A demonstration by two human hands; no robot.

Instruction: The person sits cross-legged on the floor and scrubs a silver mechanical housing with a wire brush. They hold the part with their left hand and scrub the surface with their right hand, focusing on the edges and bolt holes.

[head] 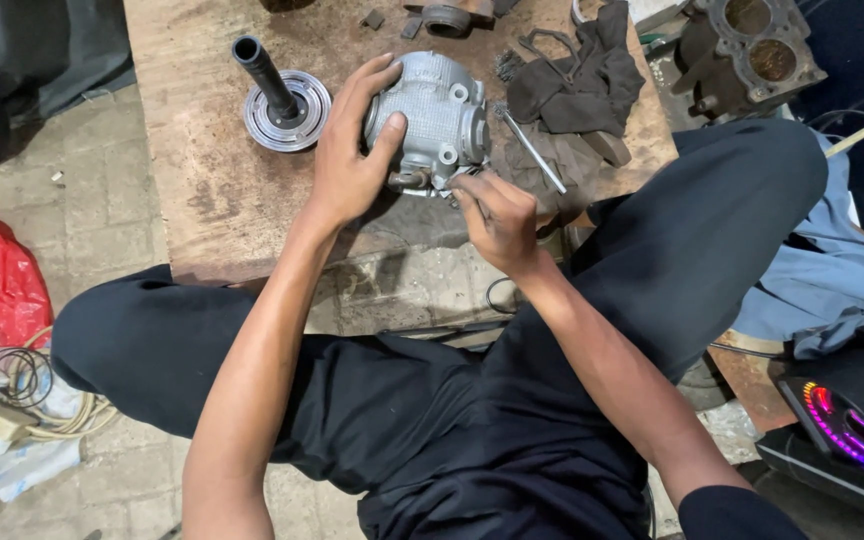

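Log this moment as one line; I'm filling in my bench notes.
left hand: steadies metal engine part | right hand: fingertips at part's lower edge | surface: wooden board | nearby: dark rag

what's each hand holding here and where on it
The left hand grips the grey metal cylinder head by its left side, palm and fingers wrapped over it. The right hand pinches something small at its lower edge; what cannot be told.

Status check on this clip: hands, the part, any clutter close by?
Left hand gripping grey metal housing on wooden board. Right hand pinching at its lower edge. Dark rag, metal rod alongside.
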